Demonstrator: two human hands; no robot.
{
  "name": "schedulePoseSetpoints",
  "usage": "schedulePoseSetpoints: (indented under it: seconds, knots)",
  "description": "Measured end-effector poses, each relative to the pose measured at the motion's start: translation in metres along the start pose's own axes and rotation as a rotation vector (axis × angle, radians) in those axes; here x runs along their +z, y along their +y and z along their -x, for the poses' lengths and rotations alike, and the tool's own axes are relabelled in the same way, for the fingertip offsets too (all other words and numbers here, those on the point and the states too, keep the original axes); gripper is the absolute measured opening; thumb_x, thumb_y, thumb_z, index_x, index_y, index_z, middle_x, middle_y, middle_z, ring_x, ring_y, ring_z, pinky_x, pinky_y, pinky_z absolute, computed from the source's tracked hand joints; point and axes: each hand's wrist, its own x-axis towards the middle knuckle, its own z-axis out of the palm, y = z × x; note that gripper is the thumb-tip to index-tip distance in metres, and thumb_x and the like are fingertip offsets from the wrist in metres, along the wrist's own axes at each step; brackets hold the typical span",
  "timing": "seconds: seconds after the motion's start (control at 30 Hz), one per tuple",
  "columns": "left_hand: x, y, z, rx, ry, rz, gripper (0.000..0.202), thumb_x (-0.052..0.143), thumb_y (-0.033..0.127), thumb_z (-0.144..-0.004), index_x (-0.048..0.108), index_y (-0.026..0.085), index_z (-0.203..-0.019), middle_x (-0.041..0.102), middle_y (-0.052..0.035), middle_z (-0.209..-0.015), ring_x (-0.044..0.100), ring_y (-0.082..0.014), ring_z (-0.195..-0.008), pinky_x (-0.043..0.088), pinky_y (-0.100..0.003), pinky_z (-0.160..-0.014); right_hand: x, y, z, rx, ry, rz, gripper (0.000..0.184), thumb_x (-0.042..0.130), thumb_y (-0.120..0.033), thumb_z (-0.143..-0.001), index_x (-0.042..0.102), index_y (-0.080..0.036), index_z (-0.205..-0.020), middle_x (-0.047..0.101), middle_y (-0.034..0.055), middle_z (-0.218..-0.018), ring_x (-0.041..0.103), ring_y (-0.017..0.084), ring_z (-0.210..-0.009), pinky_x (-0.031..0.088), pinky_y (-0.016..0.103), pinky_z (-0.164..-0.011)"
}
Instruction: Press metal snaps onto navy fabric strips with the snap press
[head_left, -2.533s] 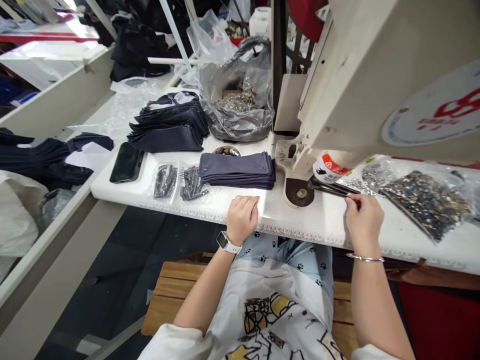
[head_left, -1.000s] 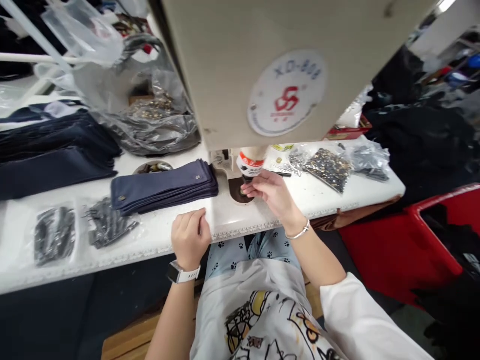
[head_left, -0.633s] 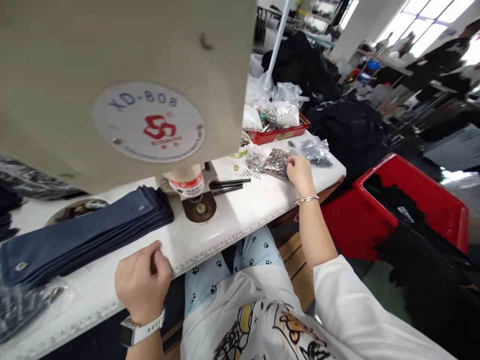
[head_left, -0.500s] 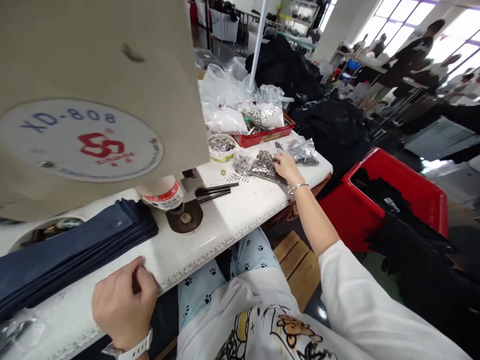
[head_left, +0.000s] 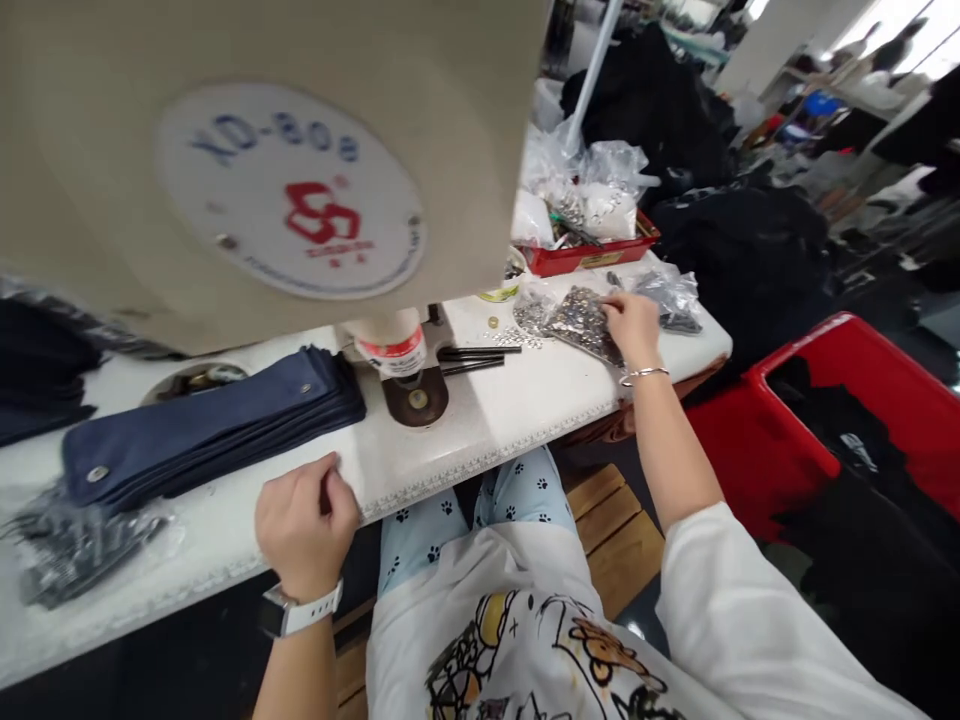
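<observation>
- Right hand (head_left: 634, 330): fingers narrow and close together, tips resting on the right end of a clear plastic bag of metal studs (head_left: 579, 322). Touch is confirmed; a firm grip cannot be confirmed.
- Bag position: the bag lies flat on the table, directly ahead of the right fingers and to their left. Its long axis runs diagonally from upper left to lower right, ending at the fingertips.
- Nearer hand: the right hand is the nearer of the 2 by a wide margin. The left hand is well apart from the bag.
- Left hand (head_left: 304, 530): fingers loosely curled at the front table edge. No held object is visible; the inner palm is hidden, so closure cannot be confirmed.
- Fabric strips: a stack of navy fabric strips (head_left: 210, 425) lies just beyond the left hand, its long axis roughly along the table edge. Contact with the hand is not evident.
- Between the hands: 2 black rods (head_left: 480, 358) lie side by side, right of a round brown metal plate (head_left: 416, 397) set in the white table (head_left: 495, 450).
- Overhead: the beige machine head (head_left: 262, 170), marked XD-808, stands over the plate.
- Beyond the bag: a red tray (head_left: 586, 258) holds further plastic bags.
</observation>
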Motion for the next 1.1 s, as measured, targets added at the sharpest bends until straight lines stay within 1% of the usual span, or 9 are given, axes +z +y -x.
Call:
schedulePoseSetpoints:
  seconds: [0.1,0.17,0.23,0.3,0.37,0.43,0.5,0.9,1.1]
  knots:
    - [0.000,0.002,0.000,-0.040,-0.014,0.021,0.018,0.052,0.009,-0.074,0.062,0.014,-0.088,0.067,-0.0100,-0.076,0.057,-0.0217,-0.070,0.044,-0.034,-0.068,-0.008,-0.014,0.009,-0.009,0.089,-0.112,0.024,0.052,-0.023,-0.079,0.068,-0.009,-0.089,0.067,0.0126,-0.078,0.060,0.018,-0.073,0.043,0.034,-0.079]
    - [-0.001,0.003,0.001,-0.070,-0.028,0.027,0.017,0.051,0.010,-0.075,0.061,0.014,-0.089,0.067,-0.0098,-0.078,0.056,-0.0214,-0.072,0.044,-0.034,-0.069,-0.009,-0.037,0.021,-0.080,0.107,-0.250,0.023,0.054,-0.024,-0.078,0.066,-0.011,-0.092,0.067,0.0096,-0.076,0.060,0.015,-0.068,0.045,0.032,-0.074]
    - [-0.003,0.003,0.002,-0.097,-0.044,0.035,0.017,0.050,0.010,-0.076,0.061,0.014,-0.089,0.067,-0.0095,-0.079,0.056,-0.0210,-0.073,0.044,-0.034,-0.070,-0.007,-0.070,0.042,-0.167,0.018,-0.374,0.018,0.055,-0.026,-0.078,0.066,-0.015,-0.088,0.067,0.0055,-0.076,0.060,0.013,-0.067,0.047,0.027,-0.067]
    - [-0.004,0.003,0.002,-0.110,-0.059,0.052,0.018,0.050,0.010,-0.077,0.061,0.014,-0.090,0.066,-0.0094,-0.079,0.055,-0.0207,-0.075,0.044,-0.033,-0.070,-0.002,-0.108,0.069,-0.291,-0.203,-0.605,0.015,0.058,-0.025,-0.077,0.065,-0.016,-0.087,0.067,0.0036,-0.075,0.061,0.013,-0.066,0.048,0.027,-0.063]
    - [-0.005,0.003,0.003,-0.116,-0.069,0.071,0.019,0.050,0.009,-0.077,0.061,0.014,-0.091,0.066,-0.0094,-0.080,0.055,-0.0207,-0.076,0.044,-0.033,-0.070,0.005,-0.142,0.097,-0.428,-0.318,-0.690,0.011,0.058,-0.022,-0.077,0.064,-0.017,-0.085,0.067,0.0016,-0.073,0.061,0.012,-0.065,0.048,0.026,-0.062]
    - [-0.005,0.003,0.004,-0.125,-0.077,0.083,0.019,0.049,0.009,-0.077,0.061,0.014,-0.091,0.066,-0.0091,-0.080,0.055,-0.0205,-0.076,0.044,-0.033,-0.070,0.012,-0.167,0.120,-0.548,-0.382,-0.727,0.007,0.057,-0.020,-0.078,0.063,-0.018,-0.081,0.066,0.0012,-0.073,0.060,0.012,-0.064,0.048,0.026,-0.061]
    - [-0.005,0.003,0.004,-0.131,-0.079,0.089,0.019,0.049,0.009,-0.077,0.060,0.015,-0.092,0.066,-0.0085,-0.080,0.054,-0.0204,-0.075,0.043,-0.033,-0.069,0.020,-0.181,0.134,-0.571,-0.388,-0.768,0.007,0.055,-0.020,-0.081,0.061,-0.018,-0.080,0.066,0.0018,-0.076,0.060,0.012,-0.067,0.048,0.026,-0.063]
    - [-0.004,0.001,0.004,-0.129,-0.067,0.110,0.020,0.048,0.009,-0.078,0.061,0.014,-0.092,0.066,-0.0087,-0.081,0.054,-0.0207,-0.076,0.044,-0.034,-0.070,0.047,-0.186,0.148,-0.436,-0.315,-0.862,0.009,0.056,-0.022,-0.081,0.064,-0.019,-0.079,0.056,0.0028,-0.079,0.054,0.013,-0.071,0.046,0.027,-0.059]
    - [-0.015,0.009,0.002,-0.187,-0.103,0.203,0.021,0.046,0.010,-0.080,0.061,0.017,-0.094,0.066,-0.0082,-0.083,0.057,-0.0201,-0.079,0.046,-0.035,-0.073,0.048,-0.171,0.154,-0.694,-0.167,-0.657,0.024,0.050,-0.021,-0.085,0.065,-0.023,-0.103,0.060,0.0059,-0.083,0.057,0.018,-0.083,0.049,0.037,-0.076]
